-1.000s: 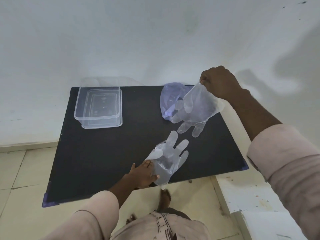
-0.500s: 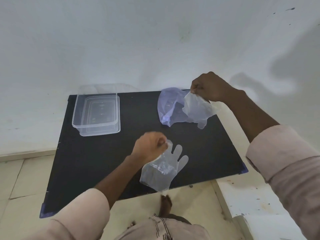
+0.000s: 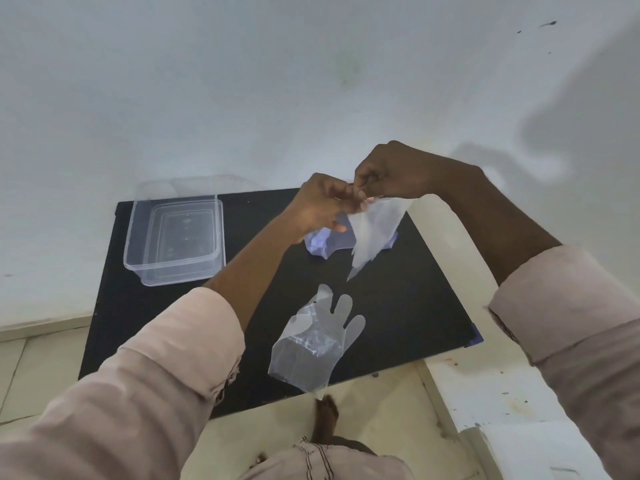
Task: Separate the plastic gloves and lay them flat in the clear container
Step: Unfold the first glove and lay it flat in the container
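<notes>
The left hand [image 3: 322,206] and right hand [image 3: 391,171] meet above the black worktop [image 3: 398,306], both pinching the top edge of a hanging plastic glove [image 3: 372,233]. A bluish bag [image 3: 320,242] lies behind it. A second glove [image 3: 317,337] lies flat near the front edge. The clear container [image 3: 175,237] stands empty at the rear left.

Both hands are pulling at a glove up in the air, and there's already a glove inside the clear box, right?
Not quite. The head view shows the box empty. The spare glove lies on the black board. The left hand and right hand do pinch a raised glove.
</notes>
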The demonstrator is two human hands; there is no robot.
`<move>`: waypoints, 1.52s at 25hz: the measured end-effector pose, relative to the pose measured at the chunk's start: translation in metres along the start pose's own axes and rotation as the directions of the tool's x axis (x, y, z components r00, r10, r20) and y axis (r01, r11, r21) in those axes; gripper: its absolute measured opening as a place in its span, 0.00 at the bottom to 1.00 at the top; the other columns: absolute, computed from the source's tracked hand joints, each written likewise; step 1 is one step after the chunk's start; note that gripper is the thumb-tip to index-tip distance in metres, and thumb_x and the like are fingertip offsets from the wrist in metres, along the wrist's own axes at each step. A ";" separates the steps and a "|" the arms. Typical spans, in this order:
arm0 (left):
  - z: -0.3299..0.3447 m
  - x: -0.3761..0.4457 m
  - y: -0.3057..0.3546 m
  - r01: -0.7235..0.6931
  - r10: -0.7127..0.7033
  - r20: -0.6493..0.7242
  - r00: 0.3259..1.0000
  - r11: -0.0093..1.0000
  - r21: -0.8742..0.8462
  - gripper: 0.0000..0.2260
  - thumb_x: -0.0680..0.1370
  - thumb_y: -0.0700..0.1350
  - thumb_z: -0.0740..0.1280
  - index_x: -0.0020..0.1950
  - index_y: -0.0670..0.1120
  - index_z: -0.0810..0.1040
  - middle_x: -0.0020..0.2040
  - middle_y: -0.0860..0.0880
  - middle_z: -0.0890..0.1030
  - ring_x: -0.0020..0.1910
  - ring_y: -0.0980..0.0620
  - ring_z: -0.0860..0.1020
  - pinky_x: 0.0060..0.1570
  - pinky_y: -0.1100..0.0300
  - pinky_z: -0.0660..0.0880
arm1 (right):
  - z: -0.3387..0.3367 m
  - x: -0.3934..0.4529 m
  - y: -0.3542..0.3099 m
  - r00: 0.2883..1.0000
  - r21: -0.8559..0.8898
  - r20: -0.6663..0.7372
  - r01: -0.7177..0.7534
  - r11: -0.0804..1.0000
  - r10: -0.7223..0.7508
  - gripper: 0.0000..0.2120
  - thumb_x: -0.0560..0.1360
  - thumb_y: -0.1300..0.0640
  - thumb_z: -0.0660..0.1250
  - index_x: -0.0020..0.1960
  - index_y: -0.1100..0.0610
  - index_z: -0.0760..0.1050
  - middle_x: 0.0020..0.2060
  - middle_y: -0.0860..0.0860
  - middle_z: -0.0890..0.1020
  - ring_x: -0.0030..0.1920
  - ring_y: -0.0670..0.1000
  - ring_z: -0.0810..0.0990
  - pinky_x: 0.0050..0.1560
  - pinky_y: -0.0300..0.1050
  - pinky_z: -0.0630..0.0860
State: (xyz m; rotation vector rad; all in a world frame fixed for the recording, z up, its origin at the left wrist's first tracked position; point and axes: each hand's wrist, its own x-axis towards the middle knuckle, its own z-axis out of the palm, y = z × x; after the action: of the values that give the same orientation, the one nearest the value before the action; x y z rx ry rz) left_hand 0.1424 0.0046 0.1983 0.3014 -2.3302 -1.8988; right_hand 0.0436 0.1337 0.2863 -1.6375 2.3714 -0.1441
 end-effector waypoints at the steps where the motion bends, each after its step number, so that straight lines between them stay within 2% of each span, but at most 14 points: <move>1: 0.000 0.001 0.000 -0.006 0.007 0.010 1.000 0.999 -0.034 0.09 0.73 0.43 0.75 0.50 0.41 0.86 0.50 0.42 0.86 0.50 0.47 0.84 0.41 0.56 0.83 | -0.003 -0.004 0.001 1.000 0.031 0.001 -0.015 0.999 0.015 0.05 0.72 0.60 0.67 0.39 0.59 0.81 0.25 0.44 0.77 0.29 0.37 0.74 0.33 0.26 0.66; 3: -0.002 0.001 0.003 -0.004 0.004 0.008 1.000 0.997 -0.080 0.10 0.73 0.42 0.75 0.51 0.38 0.85 0.51 0.38 0.85 0.49 0.46 0.84 0.42 0.54 0.83 | -0.003 -0.018 0.009 0.989 0.241 -0.097 -0.082 0.967 0.108 0.04 0.74 0.59 0.68 0.46 0.58 0.81 0.31 0.42 0.80 0.31 0.37 0.76 0.34 0.25 0.68; 4: -0.004 0.002 0.004 -0.001 0.001 0.006 1.000 0.997 -0.082 0.10 0.73 0.42 0.74 0.51 0.37 0.84 0.50 0.37 0.85 0.48 0.47 0.84 0.41 0.55 0.83 | 0.001 -0.027 0.019 0.958 0.411 -0.200 -0.107 0.906 0.203 0.06 0.74 0.57 0.69 0.50 0.57 0.80 0.36 0.44 0.82 0.35 0.37 0.77 0.35 0.27 0.69; 6: -0.009 0.001 0.008 -0.004 0.004 -0.001 1.000 0.997 -0.074 0.10 0.74 0.42 0.74 0.50 0.37 0.84 0.50 0.38 0.85 0.46 0.50 0.84 0.39 0.59 0.81 | 0.019 -0.044 0.041 0.834 0.687 -0.342 -0.092 0.721 0.433 0.15 0.72 0.50 0.71 0.57 0.53 0.77 0.47 0.47 0.82 0.45 0.43 0.80 0.37 0.36 0.74; 7: -0.012 0.001 0.009 -0.005 0.005 -0.001 1.000 0.997 -0.081 0.10 0.74 0.42 0.74 0.50 0.37 0.84 0.49 0.40 0.85 0.45 0.52 0.83 0.38 0.60 0.80 | 0.031 -0.052 0.051 0.800 0.761 -0.314 -0.110 0.639 0.511 0.21 0.70 0.47 0.72 0.60 0.51 0.75 0.52 0.48 0.81 0.49 0.45 0.80 0.38 0.40 0.75; 10: -0.019 0.001 0.012 0.004 -0.003 0.012 1.000 0.992 -0.127 0.09 0.73 0.43 0.75 0.50 0.39 0.85 0.46 0.43 0.85 0.43 0.55 0.83 0.38 0.60 0.80 | 0.072 -0.061 0.062 0.858 0.887 -0.035 -0.210 0.411 0.513 0.34 0.62 0.44 0.74 0.65 0.52 0.71 0.58 0.49 0.78 0.55 0.49 0.79 0.42 0.45 0.75; 12: -0.023 0.001 0.012 0.016 -0.012 0.020 1.000 0.986 -0.166 0.08 0.73 0.43 0.75 0.49 0.41 0.85 0.46 0.44 0.86 0.43 0.54 0.83 0.38 0.59 0.80 | 0.088 -0.055 0.058 0.883 0.948 0.023 -0.168 0.271 0.468 0.29 0.64 0.46 0.74 0.62 0.53 0.73 0.53 0.49 0.81 0.52 0.50 0.81 0.41 0.44 0.75; 15: -0.030 0.000 0.013 0.037 -0.031 0.039 0.999 0.983 -0.178 0.08 0.73 0.43 0.75 0.49 0.41 0.85 0.45 0.47 0.86 0.41 0.55 0.83 0.36 0.59 0.80 | 0.094 -0.044 0.046 0.874 0.991 -0.060 -0.006 0.134 0.482 0.12 0.70 0.54 0.72 0.52 0.54 0.79 0.44 0.50 0.83 0.42 0.49 0.82 0.35 0.40 0.74; 18: -0.036 -0.004 0.011 0.065 -0.058 0.053 0.997 0.985 -0.158 0.07 0.73 0.44 0.74 0.48 0.42 0.85 0.45 0.47 0.86 0.40 0.55 0.82 0.36 0.59 0.80 | 0.091 -0.036 0.040 0.816 0.989 -0.138 0.079 0.128 0.562 0.02 0.72 0.60 0.70 0.42 0.54 0.79 0.37 0.49 0.83 0.36 0.48 0.81 0.33 0.40 0.74; 22: -0.047 -0.012 0.004 0.114 -0.114 0.012 0.993 0.979 -0.167 0.04 0.74 0.43 0.73 0.46 0.44 0.85 0.47 0.45 0.85 0.42 0.53 0.84 0.35 0.58 0.80 | 0.074 -0.034 0.031 0.804 0.977 -0.207 0.144 0.156 0.557 0.11 0.74 0.66 0.66 0.37 0.54 0.78 0.36 0.49 0.85 0.38 0.50 0.80 0.31 0.39 0.73; 27: -0.047 -0.018 -0.005 0.131 -0.139 -0.069 0.988 0.985 -0.110 0.06 0.74 0.44 0.73 0.48 0.44 0.83 0.45 0.46 0.85 0.41 0.52 0.82 0.38 0.53 0.83 | 0.063 -0.033 0.021 0.835 0.950 -0.241 0.098 0.297 0.495 0.07 0.76 0.62 0.65 0.40 0.54 0.77 0.43 0.60 0.81 0.44 0.59 0.81 0.31 0.40 0.74; 30: -0.038 -0.018 -0.013 0.153 -0.163 -0.193 0.968 0.986 -0.064 0.11 0.71 0.48 0.74 0.49 0.44 0.82 0.48 0.45 0.85 0.41 0.51 0.82 0.33 0.57 0.80 | 0.057 -0.032 0.016 0.830 0.930 -0.265 0.086 0.358 0.490 0.07 0.77 0.62 0.64 0.42 0.54 0.77 0.41 0.55 0.82 0.42 0.56 0.83 0.31 0.41 0.76; 34: -0.022 -0.014 -0.019 0.227 -0.226 -0.256 0.940 0.973 -0.026 0.17 0.70 0.53 0.74 0.48 0.41 0.81 0.43 0.47 0.85 0.38 0.52 0.82 0.32 0.59 0.80 | 0.053 -0.033 0.011 0.836 0.914 -0.270 0.066 0.401 0.478 0.07 0.77 0.62 0.64 0.42 0.54 0.76 0.39 0.52 0.83 0.42 0.54 0.84 0.31 0.41 0.77; 38: -0.012 -0.006 -0.024 0.234 -0.210 -0.323 0.923 0.972 0.038 0.15 0.70 0.49 0.72 0.43 0.37 0.81 0.42 0.41 0.85 0.36 0.51 0.81 0.28 0.60 0.80 | 0.049 -0.034 0.007 0.843 0.910 -0.273 0.071 0.409 0.463 0.08 0.78 0.61 0.64 0.41 0.54 0.76 0.41 0.55 0.83 0.42 0.55 0.84 0.32 0.42 0.77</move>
State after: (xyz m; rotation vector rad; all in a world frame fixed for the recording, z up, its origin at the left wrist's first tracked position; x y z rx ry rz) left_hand 0.1525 -0.0100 0.1772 0.8469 -2.2278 -1.6960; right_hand 0.0616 0.1712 0.2431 -0.7563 2.0324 -1.6689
